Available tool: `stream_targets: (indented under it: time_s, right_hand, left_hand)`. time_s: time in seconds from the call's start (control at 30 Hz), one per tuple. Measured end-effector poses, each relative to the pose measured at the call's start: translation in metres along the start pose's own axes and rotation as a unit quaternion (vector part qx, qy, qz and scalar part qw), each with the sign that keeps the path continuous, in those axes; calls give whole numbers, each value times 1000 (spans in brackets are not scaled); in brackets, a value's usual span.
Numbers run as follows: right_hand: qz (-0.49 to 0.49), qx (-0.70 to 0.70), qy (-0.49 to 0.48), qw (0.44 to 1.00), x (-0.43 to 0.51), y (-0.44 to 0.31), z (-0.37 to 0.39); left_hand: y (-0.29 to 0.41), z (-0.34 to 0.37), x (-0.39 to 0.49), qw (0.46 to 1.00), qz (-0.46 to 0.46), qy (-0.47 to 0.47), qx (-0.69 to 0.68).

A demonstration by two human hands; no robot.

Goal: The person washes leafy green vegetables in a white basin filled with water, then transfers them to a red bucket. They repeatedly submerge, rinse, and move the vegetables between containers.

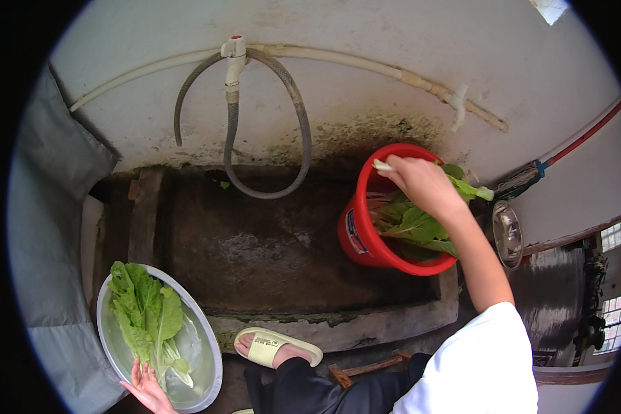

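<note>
My right hand [419, 178] is over a red plastic bucket [360, 227] at the right, its fingers closed on a pale piece of leaf stalk [382, 165]. Leafy greens [419, 225] fill part of the bucket, and one pale stalk end juts past its far right rim. At the lower left, my left hand [147, 388] is palm up with fingers spread, at the near edge of a light grey basin [215, 362]. Green lettuce-like leaves [145, 310] lie in that basin, their pale stems towards my hand. Whether the left fingers touch the leaves is unclear.
A low concrete wash trough [248, 259] lies ahead, with a raised rim [341, 334] on the near side. Above it a grey hose [302, 119] hangs from a wall tap [234, 62]. A mop [528, 173] and a metal bowl [507, 233] are at the right; grey sheeting [57, 207] hangs left.
</note>
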State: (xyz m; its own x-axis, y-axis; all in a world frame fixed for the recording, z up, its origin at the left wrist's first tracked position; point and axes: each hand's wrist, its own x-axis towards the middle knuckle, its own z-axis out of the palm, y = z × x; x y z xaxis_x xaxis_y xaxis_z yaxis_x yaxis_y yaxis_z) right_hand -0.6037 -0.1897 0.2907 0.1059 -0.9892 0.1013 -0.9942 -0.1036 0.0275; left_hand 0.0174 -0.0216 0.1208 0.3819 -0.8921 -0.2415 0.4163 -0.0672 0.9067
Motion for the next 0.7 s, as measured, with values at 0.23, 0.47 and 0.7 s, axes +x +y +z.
stream_targets:
  time_s: [0.23,0.47,0.7]
  right_hand:
    - [63,-103,-166,979,-27,119,171]
    - [5,-25,66,998,-12,86,143]
    - [-24,187,109,976,-10,-72,97]
  left_hand:
    - [-21,5,-1,1000,-24,17,10]
    - [-41,-25,-7,977,-59,147,144]
    - [-81,-76,-8,873,-53,261,408]
